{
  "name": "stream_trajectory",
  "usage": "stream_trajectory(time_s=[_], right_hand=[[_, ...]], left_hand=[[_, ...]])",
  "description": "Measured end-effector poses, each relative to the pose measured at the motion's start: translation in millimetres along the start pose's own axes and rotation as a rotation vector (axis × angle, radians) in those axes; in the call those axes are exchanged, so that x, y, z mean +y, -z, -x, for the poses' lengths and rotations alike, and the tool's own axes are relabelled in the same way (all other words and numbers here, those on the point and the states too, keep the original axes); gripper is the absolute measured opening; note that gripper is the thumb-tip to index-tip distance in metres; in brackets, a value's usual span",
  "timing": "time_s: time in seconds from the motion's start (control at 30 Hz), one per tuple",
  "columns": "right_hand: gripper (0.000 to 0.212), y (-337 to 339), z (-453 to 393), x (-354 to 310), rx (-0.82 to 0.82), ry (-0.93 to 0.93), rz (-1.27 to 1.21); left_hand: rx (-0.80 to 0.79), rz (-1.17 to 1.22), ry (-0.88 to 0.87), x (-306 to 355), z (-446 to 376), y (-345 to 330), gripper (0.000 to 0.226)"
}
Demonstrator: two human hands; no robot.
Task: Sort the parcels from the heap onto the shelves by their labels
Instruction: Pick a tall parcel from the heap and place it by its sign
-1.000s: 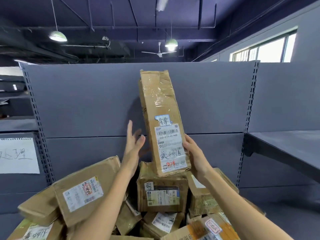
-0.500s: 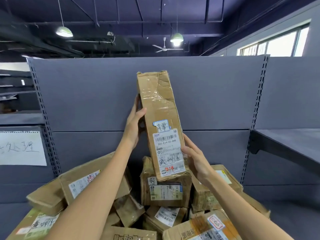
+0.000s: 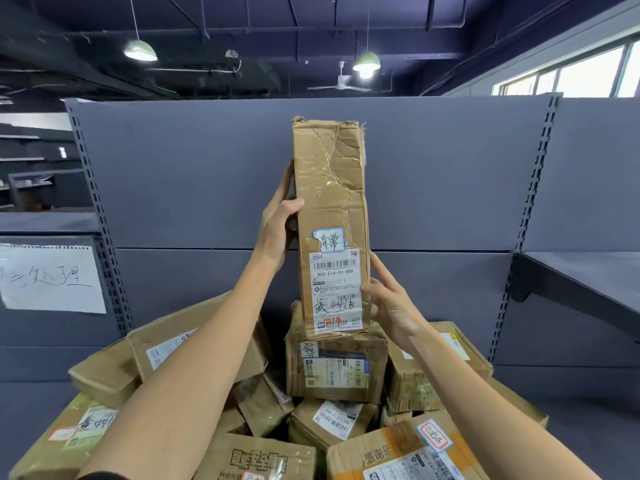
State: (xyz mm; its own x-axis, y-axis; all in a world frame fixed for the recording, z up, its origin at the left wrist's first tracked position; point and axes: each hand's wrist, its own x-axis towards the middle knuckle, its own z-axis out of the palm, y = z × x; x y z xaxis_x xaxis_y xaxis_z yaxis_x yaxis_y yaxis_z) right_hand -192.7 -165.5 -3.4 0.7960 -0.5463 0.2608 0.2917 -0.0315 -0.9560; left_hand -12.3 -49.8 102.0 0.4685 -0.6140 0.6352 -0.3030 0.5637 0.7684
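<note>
- Head view: I hold a tall box (image 3: 330, 216) upright in front of the grey shelf panel (image 3: 180, 174), just above the heap of parcels (image 3: 242, 403).
- My left hand (image 3: 277, 230) has its grip clamped on the box's left edge at about mid-height, thumb across the front face and fingers round the back.
- My right hand (image 3: 389, 306) grips the lower right edge at about 4 o'clock from the box's middle, thumb pressed on the shipping label (image 3: 335, 289) and fingers running up the side.
- The box is creased and dented near its top and wrapped in clear tape. Its label carries barcodes, the printed code 862-E14-00-888 and handwritten marks; a small blue-edged sticker (image 3: 329, 240) sits just above it.
- The box's bottom end is right over a squat box (image 3: 336, 365) on top of the heap; I cannot tell whether they touch.
- Around that squat box lie more brown parcels, at 7 o'clock and 5 o'clock, most with white labels; one at the lower right has an orange stripe (image 3: 398, 441).
- At 9 o'clock a white paper sign (image 3: 52, 278) with handwriting hangs on the neighbouring rack.
- At 3 o'clock a grey shelf (image 3: 581, 282) juts out from the rack.
- Overhead at 12 o'clock hang two lamps (image 3: 366, 62) and a ceiling fan (image 3: 341, 85).
</note>
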Motion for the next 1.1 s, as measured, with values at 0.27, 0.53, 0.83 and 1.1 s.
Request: stream_trajectory(time_s=[0.27, 0.53, 0.83, 1.1], right_hand=[[0.077, -74, -30, 10, -0.189, -0.009, -0.01], [0.068, -271, -35, 59, -0.597, -0.119, -0.118], [0.063, -535, 33, 86, -0.949, -0.16, -0.237], [0.07, -714, 101, 103, -1.194, -0.217, -0.258]], left_hand=[[0.199, -0.042, -0.033, 31, 30, 78, 0.077], [0.567, -0.191, -0.06, 120, 147, 233, 0.075], [0.852, -0.401, -0.096, 265, 302, 400, 0.055], [1.035, -0.518, -0.136, 352, 427, 507, 0.067]])
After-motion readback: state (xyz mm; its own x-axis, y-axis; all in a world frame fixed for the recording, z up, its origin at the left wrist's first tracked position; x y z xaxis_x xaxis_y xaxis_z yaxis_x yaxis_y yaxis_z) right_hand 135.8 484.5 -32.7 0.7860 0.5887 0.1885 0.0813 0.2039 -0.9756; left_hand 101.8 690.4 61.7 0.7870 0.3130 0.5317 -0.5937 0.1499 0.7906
